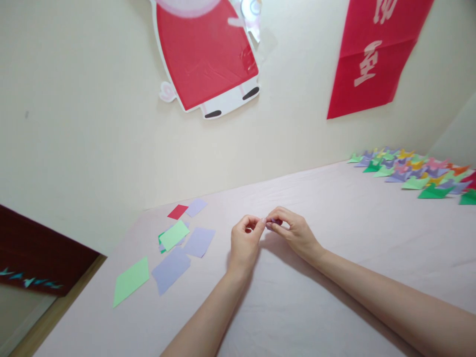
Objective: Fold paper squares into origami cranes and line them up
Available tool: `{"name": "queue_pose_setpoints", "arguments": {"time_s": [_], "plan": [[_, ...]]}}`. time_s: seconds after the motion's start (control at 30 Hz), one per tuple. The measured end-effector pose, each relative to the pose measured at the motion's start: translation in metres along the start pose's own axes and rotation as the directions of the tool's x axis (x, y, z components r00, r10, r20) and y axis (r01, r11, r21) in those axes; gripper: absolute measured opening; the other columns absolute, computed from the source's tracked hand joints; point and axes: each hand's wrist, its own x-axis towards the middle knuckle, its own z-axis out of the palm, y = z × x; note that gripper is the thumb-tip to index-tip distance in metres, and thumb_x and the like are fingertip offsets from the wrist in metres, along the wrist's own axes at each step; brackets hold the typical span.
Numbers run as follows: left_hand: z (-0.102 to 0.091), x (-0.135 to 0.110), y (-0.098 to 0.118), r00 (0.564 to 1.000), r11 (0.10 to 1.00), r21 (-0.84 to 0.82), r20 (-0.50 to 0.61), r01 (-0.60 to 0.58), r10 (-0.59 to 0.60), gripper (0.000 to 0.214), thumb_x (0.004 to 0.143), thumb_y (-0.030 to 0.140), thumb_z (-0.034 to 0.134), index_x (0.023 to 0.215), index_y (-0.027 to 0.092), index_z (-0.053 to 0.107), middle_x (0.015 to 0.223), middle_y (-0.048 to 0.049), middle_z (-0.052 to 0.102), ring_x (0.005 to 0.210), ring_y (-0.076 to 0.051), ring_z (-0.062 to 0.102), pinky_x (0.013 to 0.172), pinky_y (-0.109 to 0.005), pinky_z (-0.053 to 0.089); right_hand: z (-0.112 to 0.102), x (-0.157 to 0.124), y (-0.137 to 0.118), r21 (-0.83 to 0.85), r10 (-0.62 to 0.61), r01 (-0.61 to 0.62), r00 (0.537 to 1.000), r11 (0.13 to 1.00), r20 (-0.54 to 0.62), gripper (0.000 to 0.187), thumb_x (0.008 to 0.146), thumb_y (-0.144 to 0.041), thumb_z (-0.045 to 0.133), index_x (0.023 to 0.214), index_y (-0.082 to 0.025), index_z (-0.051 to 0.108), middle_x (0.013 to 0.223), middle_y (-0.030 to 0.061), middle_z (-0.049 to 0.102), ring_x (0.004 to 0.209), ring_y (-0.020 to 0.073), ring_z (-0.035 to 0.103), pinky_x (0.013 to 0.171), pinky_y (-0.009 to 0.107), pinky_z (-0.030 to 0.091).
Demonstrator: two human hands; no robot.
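Over the middle of the pale cloth-covered surface, my two hands meet at the fingertips. My right hand (pixel 295 232) is closed in a pinch on a small piece of folded purple paper (pixel 274 223), mostly hidden by the fingers. From the other side, thumb and forefinger of my left hand (pixel 245 242) are pinched together at the paper's edge. How the paper is folded cannot be made out. Left of my hands lie flat sheets: purple paper (pixel 171 270), light green paper (pixel 131 281), another light green sheet (pixel 174 235) over darker green, and a small red one (pixel 177 211).
Many folded paper figures (pixel 414 182) in several colours stand in rows at the right back. A wall rises behind, bearing a red-bodied cartoon cutout (pixel 206 54) and a red banner (pixel 375 59). The surface (pixel 89 317) ends at a slanting left edge.
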Motion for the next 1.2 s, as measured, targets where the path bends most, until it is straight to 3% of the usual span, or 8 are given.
{"name": "queue_pose_setpoints", "arguments": {"time_s": [0.27,0.47,0.83,1.0,1.2], "plan": [[0.001,0.002,-0.004,0.999,0.998,-0.050,0.009,0.039,-0.038,0.018,0.076,0.034,0.063,0.071,0.017,0.065,0.071,-0.0001,0.065,0.070,-0.015,0.055,0.068,-0.025,0.041,0.000,0.000,0.003,-0.057,-0.066,0.066,0.998,0.996,-0.004,0.013,0.086,-0.031,0.063,0.075,-0.024,0.065,0.074,0.0028,0.061,0.073,0.0198,0.056,0.068,0.032,0.044],[0.000,0.002,-0.003,0.987,0.978,-0.126,0.026,0.163,-0.161,0.022,0.071,0.039,0.064,0.068,0.017,0.065,0.067,0.0002,0.061,0.065,-0.014,0.053,0.064,-0.025,0.041,-0.002,0.002,0.007,-0.108,-0.127,0.128,0.992,0.986,0.011,0.011,0.087,-0.027,0.062,0.078,-0.024,0.067,0.077,0.0037,0.062,0.076,0.0201,0.057,0.069,0.032,0.044],[-0.008,0.006,0.005,0.892,0.861,-0.253,0.235,0.441,-0.387,0.023,0.064,0.038,0.071,0.064,0.016,0.062,0.064,-0.0009,0.058,0.058,-0.010,0.050,0.053,-0.021,0.036,-0.005,0.001,0.006,-0.149,-0.199,0.204,0.979,0.968,0.046,0.010,0.087,-0.025,0.060,0.081,-0.024,0.068,0.077,0.0042,0.062,0.077,0.0200,0.058,0.069,0.032,0.045],[-0.012,0.009,0.008,0.844,0.820,-0.273,0.363,0.502,-0.396,0.022,0.064,0.036,0.071,0.071,0.018,0.060,0.067,0.0004,0.057,0.058,-0.009,0.052,0.056,-0.021,0.039,-0.005,0.000,0.004,-0.109,-0.196,0.201,0.979,0.973,0.050,0.011,0.087,-0.024,0.060,0.081,-0.023,0.069,0.076,0.0040,0.062,0.076,0.0198,0.057,0.068,0.032,0.044],[-0.016,0.010,0.009,0.845,0.864,-0.237,0.431,0.444,-0.316,0.024,0.067,0.039,0.070,0.072,0.019,0.057,0.069,-0.0007,0.057,0.061,-0.011,0.053,0.060,-0.023,0.040,-0.006,0.000,0.003,-0.023,-0.111,0.112,0.993,0.993,0.027,0.013,0.087,-0.030,0.063,0.079,-0.023,0.070,0.076,0.0037,0.063,0.074,0.0195,0.058,0.069,0.032,0.044]]}}
